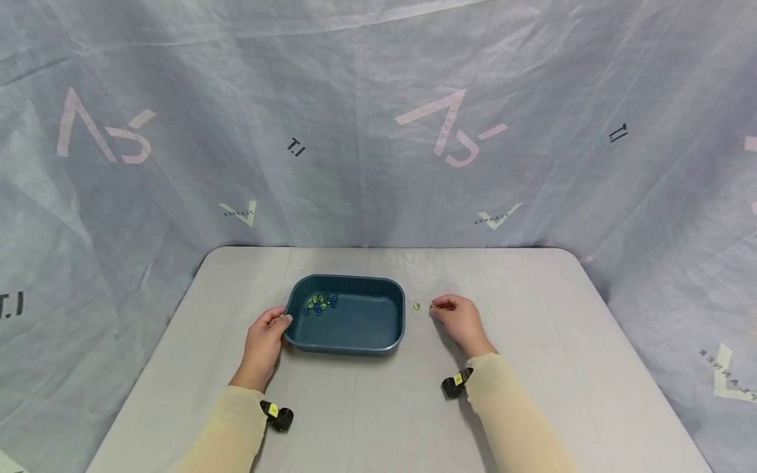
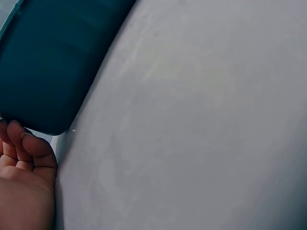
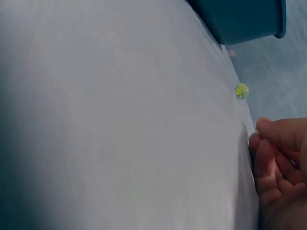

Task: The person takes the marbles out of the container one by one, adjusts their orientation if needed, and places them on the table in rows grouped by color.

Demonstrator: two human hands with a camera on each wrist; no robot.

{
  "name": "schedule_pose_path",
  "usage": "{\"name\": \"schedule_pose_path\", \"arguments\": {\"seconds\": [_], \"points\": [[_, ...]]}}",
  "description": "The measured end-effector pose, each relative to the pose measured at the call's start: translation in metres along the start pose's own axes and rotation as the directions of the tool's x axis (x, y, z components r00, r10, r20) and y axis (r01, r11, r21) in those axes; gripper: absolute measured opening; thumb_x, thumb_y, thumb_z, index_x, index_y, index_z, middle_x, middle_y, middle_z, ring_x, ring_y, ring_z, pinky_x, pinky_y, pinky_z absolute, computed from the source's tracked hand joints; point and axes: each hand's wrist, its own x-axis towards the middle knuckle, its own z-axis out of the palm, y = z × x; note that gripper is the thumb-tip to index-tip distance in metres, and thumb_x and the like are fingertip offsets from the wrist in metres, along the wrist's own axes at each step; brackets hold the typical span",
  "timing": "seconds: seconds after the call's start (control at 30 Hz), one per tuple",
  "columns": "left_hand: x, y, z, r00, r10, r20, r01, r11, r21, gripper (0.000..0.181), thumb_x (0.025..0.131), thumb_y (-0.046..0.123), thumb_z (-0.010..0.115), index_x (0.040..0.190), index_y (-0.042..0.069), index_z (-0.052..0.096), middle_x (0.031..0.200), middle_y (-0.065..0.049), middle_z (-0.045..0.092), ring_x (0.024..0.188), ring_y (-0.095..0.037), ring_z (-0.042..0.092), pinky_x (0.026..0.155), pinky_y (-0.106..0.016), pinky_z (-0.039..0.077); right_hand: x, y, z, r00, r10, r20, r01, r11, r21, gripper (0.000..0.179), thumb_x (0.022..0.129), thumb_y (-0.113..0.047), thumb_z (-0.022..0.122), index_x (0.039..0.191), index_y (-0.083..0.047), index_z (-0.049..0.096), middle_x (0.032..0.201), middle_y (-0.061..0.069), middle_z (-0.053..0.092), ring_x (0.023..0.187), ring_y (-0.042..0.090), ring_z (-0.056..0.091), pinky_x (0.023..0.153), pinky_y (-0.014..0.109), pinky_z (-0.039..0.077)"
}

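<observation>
A dark teal plastic tray [image 1: 355,328] stands on the table with several yellow-green and blue glass marbles [image 1: 319,305] gathered at its left end. My left hand [image 1: 265,341] grips the tray's left end, thumb at the rim and fingers against the outer wall; those fingers [image 2: 33,148] show beside the tray's corner in the left wrist view. Right of the tray, a single yellow-green marble [image 1: 416,307] lies on the table. Just beyond it, my right hand [image 1: 462,322] pinches a marble between thumb and fingertips; only a yellowish sliver [image 3: 257,132] shows, the rest is hidden.
The table [image 1: 355,407] has a pale grey covering and rounded far corners. Grey printed cloth [image 1: 355,131] hangs behind it and at both sides. A small black camera is strapped to each wrist, over cream sleeves [image 1: 514,407].
</observation>
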Motion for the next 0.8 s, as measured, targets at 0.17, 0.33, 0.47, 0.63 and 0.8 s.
{"name": "schedule_pose_path", "arguments": {"seconds": [0.17,0.33,0.47,0.63,0.8], "points": [[0.0009,-0.0012,-0.001,1.0,0.01,0.004,-0.01,1.0,-0.004,0.036,0.103,0.021,0.064,0.133,0.003,0.061,0.099,-0.005,0.061,0.084,-0.015,0.055,0.071,-0.024,0.05,0.0012,-0.0006,0.0028,0.999,0.035,-0.014,-0.035,0.999,0.012,0.015,0.091,-0.013,0.078,0.105,-0.008,0.078,0.1,0.006,0.073,0.091,0.021,0.066,0.078,0.035,0.052],[0.0007,-0.0009,-0.0014,1.0,0.019,-0.001,-0.019,1.0,0.0,0.035,0.103,0.02,0.064,0.132,0.002,0.061,0.101,-0.008,0.062,0.083,-0.015,0.055,0.071,-0.024,0.05,0.0022,-0.0017,0.0051,0.999,0.032,-0.014,-0.032,0.999,0.004,0.015,0.091,-0.012,0.078,0.106,-0.008,0.079,0.101,0.006,0.074,0.092,0.022,0.067,0.08,0.039,0.054],[0.0006,-0.0007,-0.0014,1.0,0.015,0.002,-0.015,1.0,0.006,0.035,0.103,0.02,0.063,0.132,0.002,0.061,0.103,-0.01,0.061,0.085,-0.016,0.055,0.072,-0.024,0.05,0.0027,-0.0028,0.0068,1.0,0.027,-0.015,-0.027,1.0,-0.015,0.015,0.091,-0.012,0.077,0.105,-0.008,0.079,0.102,0.006,0.074,0.094,0.022,0.068,0.083,0.042,0.055],[-0.0007,0.0004,-0.001,1.0,0.012,0.0,-0.012,1.0,0.003,0.035,0.103,0.019,0.063,0.133,0.002,0.06,0.104,-0.011,0.061,0.086,-0.015,0.055,0.072,-0.024,0.05,0.0028,-0.0033,0.0065,0.999,0.03,-0.017,-0.03,0.999,-0.022,0.016,0.091,-0.012,0.076,0.106,-0.008,0.08,0.105,0.007,0.074,0.098,0.024,0.068,0.085,0.044,0.055],[-0.0012,0.0011,-0.0005,1.0,0.016,0.002,-0.016,1.0,0.003,0.034,0.103,0.019,0.063,0.133,0.002,0.06,0.104,-0.011,0.061,0.085,-0.015,0.055,0.072,-0.024,0.05,0.0022,-0.0035,0.0062,0.999,0.031,-0.01,-0.031,0.999,-0.027,0.016,0.092,-0.012,0.076,0.107,-0.009,0.08,0.108,0.008,0.075,0.104,0.026,0.067,0.089,0.044,0.054]]}}
